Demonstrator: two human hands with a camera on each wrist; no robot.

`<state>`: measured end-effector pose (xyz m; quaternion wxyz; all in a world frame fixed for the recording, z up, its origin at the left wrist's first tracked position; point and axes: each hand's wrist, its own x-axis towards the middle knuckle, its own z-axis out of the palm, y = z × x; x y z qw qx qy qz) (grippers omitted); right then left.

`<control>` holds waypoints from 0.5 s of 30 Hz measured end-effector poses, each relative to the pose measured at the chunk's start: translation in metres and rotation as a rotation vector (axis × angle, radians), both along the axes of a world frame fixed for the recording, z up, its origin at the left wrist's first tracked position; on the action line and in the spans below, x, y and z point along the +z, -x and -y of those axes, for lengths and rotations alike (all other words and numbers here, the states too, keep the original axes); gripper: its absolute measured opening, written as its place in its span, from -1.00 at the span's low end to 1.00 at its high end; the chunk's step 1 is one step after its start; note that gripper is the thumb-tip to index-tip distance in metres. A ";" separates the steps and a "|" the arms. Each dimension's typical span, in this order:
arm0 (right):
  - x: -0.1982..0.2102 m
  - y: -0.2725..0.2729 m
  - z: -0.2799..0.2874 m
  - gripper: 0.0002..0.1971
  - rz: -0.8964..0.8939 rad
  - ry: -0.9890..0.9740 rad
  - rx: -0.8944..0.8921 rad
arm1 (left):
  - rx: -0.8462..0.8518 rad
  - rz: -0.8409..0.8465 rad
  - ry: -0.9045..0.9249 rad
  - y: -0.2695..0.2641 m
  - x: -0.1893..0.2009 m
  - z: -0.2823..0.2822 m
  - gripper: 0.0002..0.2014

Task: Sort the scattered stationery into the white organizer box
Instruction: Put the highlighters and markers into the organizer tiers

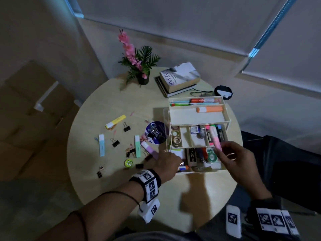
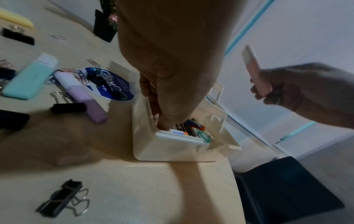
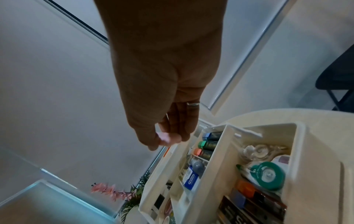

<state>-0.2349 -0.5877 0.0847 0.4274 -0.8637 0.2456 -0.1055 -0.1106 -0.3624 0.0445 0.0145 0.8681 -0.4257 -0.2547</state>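
My right hand (image 1: pixel 238 159) pinches the pink-and-white highlighter (image 1: pixel 215 138) above the tiered white plastic organizer box (image 1: pixel 199 119); my left hand (image 1: pixel 166 164) reaches down, fingertips curled on its lower tray corner.

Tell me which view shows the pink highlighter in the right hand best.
The left wrist view: the pink highlighter stands clear against the pale wall, white cap up, gripped by the right hand. The head view shows it blurred over the white organizer box. The right wrist view hides nearly all of it behind the hand.
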 end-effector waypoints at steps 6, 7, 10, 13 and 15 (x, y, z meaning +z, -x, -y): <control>0.001 -0.050 0.028 -0.78 0.105 -0.052 0.117 | -0.068 0.081 -0.217 0.009 0.006 0.021 -0.69; 0.003 -0.061 0.031 -0.79 0.130 -0.071 0.127 | -0.064 0.077 -0.230 0.010 0.005 0.021 -0.68; 0.011 -0.096 0.042 -0.82 0.195 -0.144 0.124 | -0.013 0.030 -0.236 0.008 -0.001 0.020 -0.69; 0.008 -0.125 0.058 -0.83 0.172 -0.144 0.127 | 0.063 -0.020 -0.142 0.005 -0.008 0.016 -0.74; 0.002 -0.136 0.071 -0.84 0.122 -0.118 0.117 | 0.054 -0.032 -0.117 0.005 -0.008 0.013 -0.75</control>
